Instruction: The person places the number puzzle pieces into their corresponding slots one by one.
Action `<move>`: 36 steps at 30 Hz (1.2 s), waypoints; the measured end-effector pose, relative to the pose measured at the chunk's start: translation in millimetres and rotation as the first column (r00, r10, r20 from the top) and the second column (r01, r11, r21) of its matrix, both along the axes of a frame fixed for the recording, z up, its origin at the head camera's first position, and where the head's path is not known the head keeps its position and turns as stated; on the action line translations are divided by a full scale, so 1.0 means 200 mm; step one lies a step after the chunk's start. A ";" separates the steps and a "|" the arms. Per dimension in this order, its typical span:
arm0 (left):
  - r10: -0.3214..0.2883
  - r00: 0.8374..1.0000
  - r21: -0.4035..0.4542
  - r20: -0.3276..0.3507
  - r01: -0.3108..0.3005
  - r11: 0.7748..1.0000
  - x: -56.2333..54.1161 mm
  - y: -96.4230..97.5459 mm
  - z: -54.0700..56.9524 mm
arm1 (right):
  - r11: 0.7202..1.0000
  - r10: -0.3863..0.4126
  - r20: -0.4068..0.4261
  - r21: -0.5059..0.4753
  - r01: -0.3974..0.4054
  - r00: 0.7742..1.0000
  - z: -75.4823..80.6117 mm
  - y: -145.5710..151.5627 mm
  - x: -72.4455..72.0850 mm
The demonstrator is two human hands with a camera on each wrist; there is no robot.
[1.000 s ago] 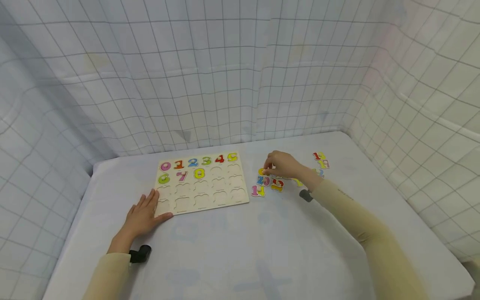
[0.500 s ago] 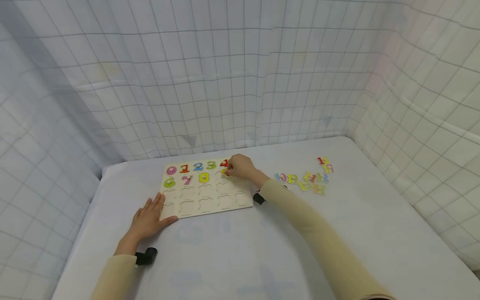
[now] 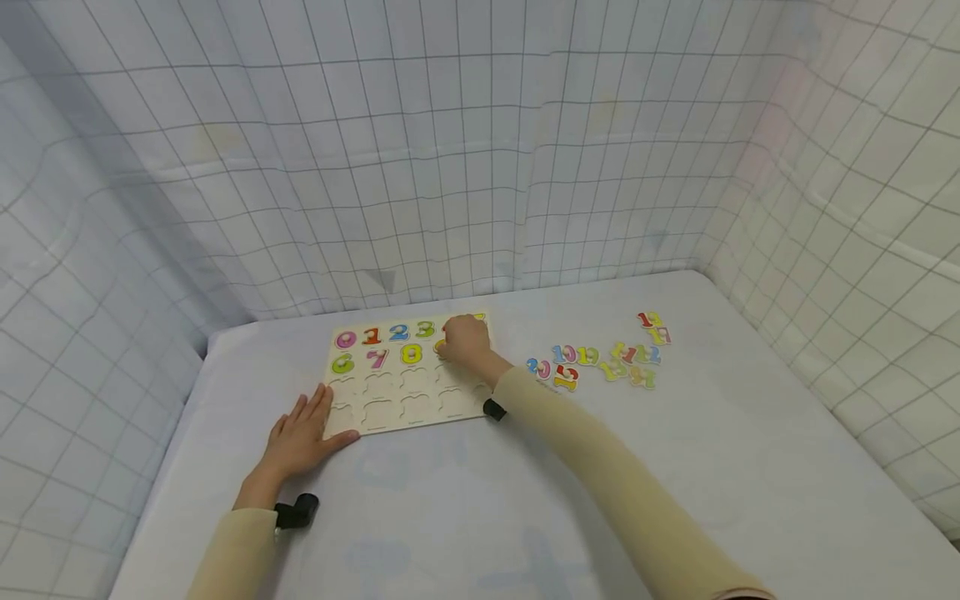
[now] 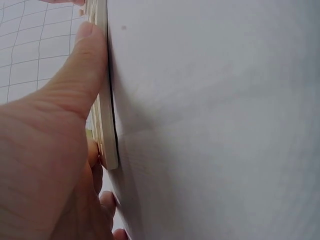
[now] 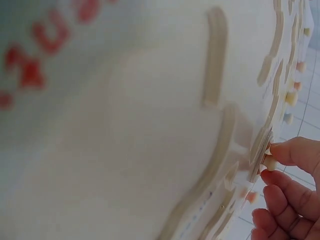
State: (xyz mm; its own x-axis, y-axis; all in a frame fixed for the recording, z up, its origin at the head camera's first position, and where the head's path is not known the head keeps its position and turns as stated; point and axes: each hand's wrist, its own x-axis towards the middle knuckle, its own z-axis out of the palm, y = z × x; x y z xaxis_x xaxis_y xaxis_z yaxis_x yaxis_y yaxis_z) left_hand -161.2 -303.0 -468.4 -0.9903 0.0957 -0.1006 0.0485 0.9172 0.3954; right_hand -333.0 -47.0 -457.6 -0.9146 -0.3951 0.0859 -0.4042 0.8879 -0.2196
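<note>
Number piece (image 5: 269, 163), just one, in right hand (image 3: 466, 340)

Light is soft and diffuse, with red lettering (image 5: 32, 72) blurred in the right wrist view.

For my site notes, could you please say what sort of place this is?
Probably a recording booth: white, grid-lined fabric sheets hang behind and beside a white cloth-covered table, and a small black camera sits at the left wrist.
</note>
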 end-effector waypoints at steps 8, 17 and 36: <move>-0.001 1.000 -0.006 0.003 0.001 1.000 -0.01 -0.01 -0.02 | 0.997 -0.053 0.052 0.054 0.050 0.997 0.01 -0.02 0.00; -0.004 1.000 -0.004 -0.001 0.004 1.000 -0.01 -0.01 -0.02 | 0.999 -0.027 0.067 0.035 0.025 0.997 0.00 0.00 -0.02; -0.020 1.000 0.005 0.008 0.020 1.000 0.00 0.00 0.00 | 0.985 -0.111 0.147 -0.115 0.129 0.983 0.14 0.82 -0.12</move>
